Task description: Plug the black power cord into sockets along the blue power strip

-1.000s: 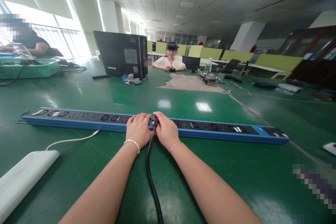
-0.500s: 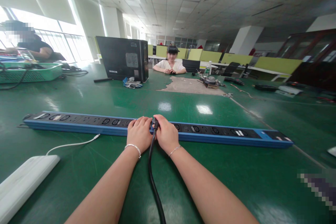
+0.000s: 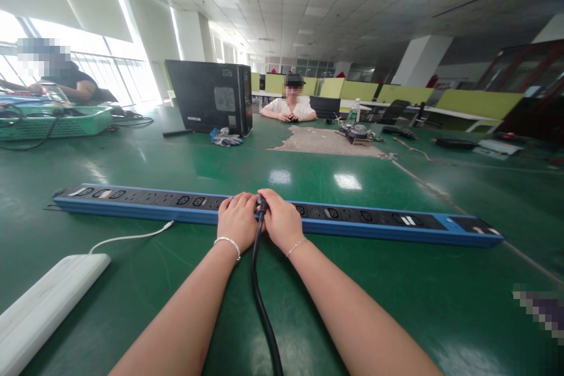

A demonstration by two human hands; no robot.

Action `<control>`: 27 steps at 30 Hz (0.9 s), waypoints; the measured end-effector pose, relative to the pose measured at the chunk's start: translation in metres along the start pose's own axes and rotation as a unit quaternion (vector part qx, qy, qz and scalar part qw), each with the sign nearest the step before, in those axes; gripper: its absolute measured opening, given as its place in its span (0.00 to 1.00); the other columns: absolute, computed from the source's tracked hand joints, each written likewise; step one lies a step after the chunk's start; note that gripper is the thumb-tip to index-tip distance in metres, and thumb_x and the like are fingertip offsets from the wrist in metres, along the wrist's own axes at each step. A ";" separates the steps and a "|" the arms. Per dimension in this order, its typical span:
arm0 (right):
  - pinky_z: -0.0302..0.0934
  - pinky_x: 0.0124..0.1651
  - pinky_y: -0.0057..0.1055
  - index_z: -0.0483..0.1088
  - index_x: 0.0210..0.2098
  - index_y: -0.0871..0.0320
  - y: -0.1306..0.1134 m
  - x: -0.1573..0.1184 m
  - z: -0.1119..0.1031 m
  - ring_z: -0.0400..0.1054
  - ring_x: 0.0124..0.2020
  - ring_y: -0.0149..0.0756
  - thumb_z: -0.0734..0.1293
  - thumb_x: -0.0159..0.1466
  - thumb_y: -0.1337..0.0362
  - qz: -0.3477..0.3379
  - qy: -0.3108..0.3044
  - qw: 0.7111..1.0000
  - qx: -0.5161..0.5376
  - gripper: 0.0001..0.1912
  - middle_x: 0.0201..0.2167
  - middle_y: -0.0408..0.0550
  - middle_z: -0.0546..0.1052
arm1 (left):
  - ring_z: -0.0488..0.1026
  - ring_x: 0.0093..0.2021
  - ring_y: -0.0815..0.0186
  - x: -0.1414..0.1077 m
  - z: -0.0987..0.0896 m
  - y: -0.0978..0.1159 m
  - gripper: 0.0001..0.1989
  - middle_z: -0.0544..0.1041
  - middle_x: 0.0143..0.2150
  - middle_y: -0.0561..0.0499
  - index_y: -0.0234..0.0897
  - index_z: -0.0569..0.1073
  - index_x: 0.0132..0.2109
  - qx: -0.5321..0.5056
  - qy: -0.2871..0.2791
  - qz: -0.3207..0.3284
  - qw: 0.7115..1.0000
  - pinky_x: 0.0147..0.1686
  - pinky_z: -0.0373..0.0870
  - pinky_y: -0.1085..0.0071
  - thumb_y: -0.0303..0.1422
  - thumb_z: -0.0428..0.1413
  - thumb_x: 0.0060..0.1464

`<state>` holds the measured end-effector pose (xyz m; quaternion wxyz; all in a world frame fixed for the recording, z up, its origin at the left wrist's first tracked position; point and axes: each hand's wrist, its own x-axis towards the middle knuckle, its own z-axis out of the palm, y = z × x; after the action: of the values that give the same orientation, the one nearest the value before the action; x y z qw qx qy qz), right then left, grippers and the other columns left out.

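A long blue power strip point(image 3: 379, 229) with a black face of several sockets lies across the green table in front of me. At its middle, my right hand point(image 3: 282, 220) is closed on the plug point(image 3: 262, 203) of a thick black power cord. The cord point(image 3: 259, 299) runs from there down toward me between my forearms. My left hand point(image 3: 238, 220) is wrapped over the strip just left of the plug, its fingers on the far side. Both hands hide the socket under the plug, so how deep it sits I cannot tell.
A white power bank-like block point(image 3: 57, 305) with a white cable point(image 3: 132, 239) lies at left. Farther off stand a black computer case point(image 3: 202, 97), grey-blue gloves point(image 3: 226, 137) and a green basket point(image 3: 79, 120). One person point(image 3: 288, 108) sits opposite, another person point(image 3: 74, 82) at far left.
The view has shifted slightly, so the whole scene sits a little farther right. Both hands keep their hold at the strip's middle, with no clear movement of the plug.
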<state>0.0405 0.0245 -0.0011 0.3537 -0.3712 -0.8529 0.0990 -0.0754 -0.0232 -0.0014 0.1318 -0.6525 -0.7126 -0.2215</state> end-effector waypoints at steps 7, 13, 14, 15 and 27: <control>0.59 0.55 0.31 0.64 0.54 0.56 0.000 0.001 0.002 0.65 0.52 0.34 0.56 0.62 0.71 -0.014 -0.004 1.000 0.022 0.21 0.53 0.48 0.70 | 0.65 0.56 0.57 0.000 -0.002 0.001 0.19 0.73 0.53 0.46 0.39 0.69 0.52 -0.008 -0.006 -0.007 1.000 0.55 0.56 0.58 0.34 0.46 0.54; 0.61 0.52 0.33 0.67 0.49 0.57 0.010 0.008 -0.004 0.68 0.46 0.35 0.59 0.60 0.69 0.053 0.043 0.988 0.136 0.17 0.46 0.49 0.74 | 0.64 0.56 0.57 0.001 0.004 0.000 0.22 0.72 0.54 0.46 0.40 0.69 0.52 -0.018 0.007 -0.016 1.000 0.56 0.53 0.57 0.43 0.50 0.52; 0.62 0.49 0.32 0.67 0.48 0.57 0.013 0.010 -0.006 0.69 0.43 0.35 0.60 0.59 0.68 0.067 0.052 0.983 0.165 0.17 0.44 0.47 0.74 | 0.64 0.57 0.57 0.001 0.006 0.000 0.24 0.72 0.54 0.46 0.41 0.69 0.52 -0.019 0.007 -0.015 1.000 0.57 0.53 0.57 0.45 0.51 0.51; 0.63 0.47 0.32 0.67 0.47 0.56 0.017 0.012 -0.007 0.69 0.40 0.34 0.61 0.59 0.66 0.078 0.058 0.976 0.194 0.16 0.41 0.47 0.75 | 0.64 0.57 0.56 0.001 0.007 -0.001 0.26 0.72 0.54 0.45 0.41 0.69 0.53 -0.019 0.006 -0.014 1.000 0.57 0.53 0.57 0.48 0.52 0.50; 0.67 0.41 0.35 0.68 0.37 0.58 0.047 0.017 -0.025 0.73 0.36 0.37 0.63 0.55 0.57 0.188 0.071 0.879 0.433 0.13 0.36 0.50 0.77 | 0.63 0.57 0.55 0.002 0.007 -0.003 0.34 0.71 0.55 0.45 0.40 0.68 0.54 -0.011 -0.009 -0.015 1.000 0.56 0.53 0.57 0.57 0.53 0.45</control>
<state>0.0758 0.0667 0.0059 0.5131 -0.3405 -0.6116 0.4967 -0.0777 -0.0179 -0.0069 0.1154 -0.6450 -0.7210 -0.2254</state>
